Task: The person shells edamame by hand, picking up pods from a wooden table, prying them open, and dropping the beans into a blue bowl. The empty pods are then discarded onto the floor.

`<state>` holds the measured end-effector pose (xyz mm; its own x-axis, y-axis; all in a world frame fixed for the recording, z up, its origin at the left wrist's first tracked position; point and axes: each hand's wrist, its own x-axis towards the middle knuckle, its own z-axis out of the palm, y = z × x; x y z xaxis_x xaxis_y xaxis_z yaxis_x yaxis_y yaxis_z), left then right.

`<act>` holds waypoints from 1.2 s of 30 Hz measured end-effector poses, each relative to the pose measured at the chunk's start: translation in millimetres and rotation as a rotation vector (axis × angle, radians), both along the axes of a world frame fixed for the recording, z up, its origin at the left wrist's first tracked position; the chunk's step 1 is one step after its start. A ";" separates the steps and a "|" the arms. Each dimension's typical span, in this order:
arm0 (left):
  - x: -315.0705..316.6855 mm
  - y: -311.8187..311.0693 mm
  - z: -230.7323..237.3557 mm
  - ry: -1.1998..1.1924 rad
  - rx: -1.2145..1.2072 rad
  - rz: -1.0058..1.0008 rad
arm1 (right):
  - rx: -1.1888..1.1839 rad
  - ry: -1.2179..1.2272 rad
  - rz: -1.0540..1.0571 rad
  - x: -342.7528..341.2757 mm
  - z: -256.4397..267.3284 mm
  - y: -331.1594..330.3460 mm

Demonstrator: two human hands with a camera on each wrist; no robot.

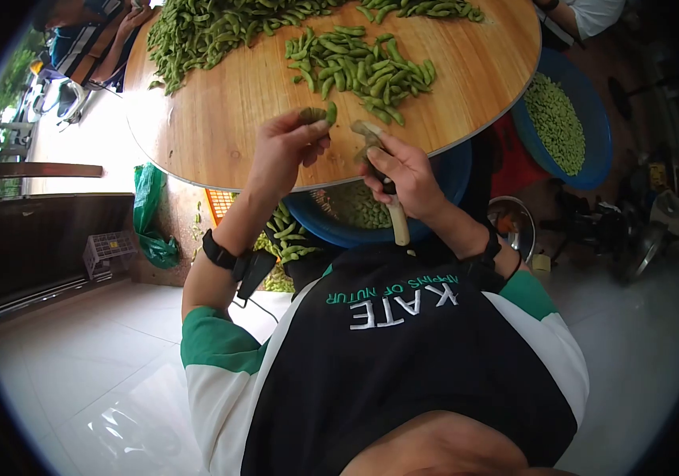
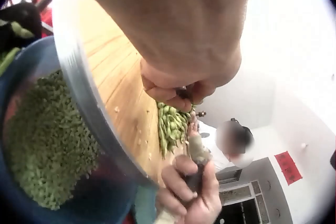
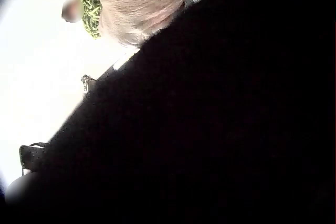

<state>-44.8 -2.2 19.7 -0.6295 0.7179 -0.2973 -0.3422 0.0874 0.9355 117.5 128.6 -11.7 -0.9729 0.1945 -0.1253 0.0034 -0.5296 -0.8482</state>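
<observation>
My left hand pinches a green soybean pod between thumb and fingers, just over the table's near edge. To its right, my right hand grips a tool with a pale handle that points down toward my body; its working end is hidden. A greyish-brown covering shows at a right fingertip in the left wrist view. Beyond both hands lies a small pile of pods. Below them, under the table edge, a blue basin holds shelled beans. The right wrist view is mostly black.
A large heap of pods covers the far left of the round wooden table. At right stands another blue basin of shelled beans. A metal bowl sits below it. Other people are across the table.
</observation>
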 end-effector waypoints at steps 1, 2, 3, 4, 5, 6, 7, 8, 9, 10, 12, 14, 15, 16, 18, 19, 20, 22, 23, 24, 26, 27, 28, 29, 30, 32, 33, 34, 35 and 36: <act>9.1 -1.6 2.6 0.018 0.007 -0.028 | -0.060 0.013 0.021 -1.8 3.1 -1.1; 15.1 -3.7 3.4 0.037 0.015 -0.054 | -0.060 0.009 0.020 -2.3 4.0 -1.2; 18.1 -6.4 0.5 0.045 0.028 -0.081 | -0.084 0.021 0.043 -2.5 4.1 -1.7; 20.8 -7.9 -0.2 0.039 0.027 -0.080 | -0.109 0.033 0.065 -1.8 3.6 -2.0; 23.3 -8.6 -0.2 0.053 0.033 -0.098 | -0.109 0.027 0.066 -0.5 2.7 -1.6; 24.7 -9.1 -0.4 0.068 0.040 -0.116 | -0.146 0.035 0.086 0.7 1.9 -0.7; 24.5 -9.9 -1.8 0.066 0.041 -0.114 | -0.182 0.044 0.107 1.2 1.4 -0.7; 23.6 -10.6 -3.9 0.108 0.027 -0.115 | -0.182 0.042 0.108 1.3 1.5 -1.3; 23.5 -10.8 -5.4 0.149 0.013 -0.117 | -0.181 0.040 0.109 1.8 1.9 -2.0; 24.8 -11.0 -5.6 0.145 0.014 -0.119 | -0.182 0.037 0.107 3.0 2.2 -2.5; 26.7 -12.0 -3.7 0.225 0.012 -0.117 | -0.175 0.029 0.102 3.8 2.3 -2.2; 28.5 -12.4 -1.9 0.240 0.021 -0.110 | -0.170 0.022 0.101 3.8 2.0 -2.8; 29.9 -11.9 -1.3 0.254 0.030 -0.106 | -0.161 0.020 0.098 4.2 1.9 -3.2; 31.6 -11.4 -0.4 0.253 0.031 -0.107 | -0.150 0.020 0.094 4.4 1.7 -3.4; 34.3 -12.0 1.2 0.293 0.019 -0.088 | -0.081 0.006 0.070 4.5 0.4 -4.5; 34.5 -12.6 -3.2 0.292 0.019 -0.087 | -0.011 -0.008 0.043 4.9 -0.6 -5.1; 34.9 -13.4 -11.4 0.393 0.060 -0.081 | -0.011 -0.010 0.043 5.7 -2.7 -6.2; 32.9 -12.6 -11.9 0.497 0.102 -0.072 | 0.013 0.014 -0.011 4.6 -6.4 -8.1; 29.8 -12.9 -8.8 0.350 0.092 -0.099 | 0.013 0.015 -0.009 3.9 -5.6 -8.0; 27.3 -12.7 -6.7 0.201 0.084 -0.128 | -0.065 0.040 0.007 3.8 -4.0 -7.5; 22.0 -12.0 -13.8 -0.013 0.143 -0.156 | -0.141 0.064 0.022 4.5 -1.3 -5.5; 19.6 -11.9 -18.4 -0.226 0.199 -0.183 | -0.181 0.076 0.049 4.9 -0.2 -4.5; 18.0 -11.9 -22.3 -0.226 0.198 -0.184 | -0.222 0.088 0.074 5.5 0.1 -3.7; 16.7 -11.5 -26.3 -0.392 0.252 -0.220 | -0.222 0.088 0.073 5.8 -1.0 -2.5; 16.2 -11.5 -29.8 -0.559 0.305 -0.254 | -0.286 0.092 0.114 5.6 -3.5 -1.1; 17.5 -10.5 -35.4 -0.632 0.349 -0.286 | -0.348 0.098 0.154 5.7 -9.5 1.6; 18.3 -9.9 -38.1 -0.705 0.394 -0.315 | -0.456 0.114 0.199 6.4 -13.3 3.2; 18.9 -9.9 -41.1 -0.706 0.395 -0.314 | -0.564 0.130 0.245 7.0 -16.3 3.9; 19.6 -10.0 -44.1 -0.748 0.422 -0.348 | -0.564 0.129 0.245 7.8 -18.3 3.8; 21.1 -8.2 -42.2 -0.790 0.450 -0.382 | -0.617 0.115 0.244 8.5 -19.9 3.9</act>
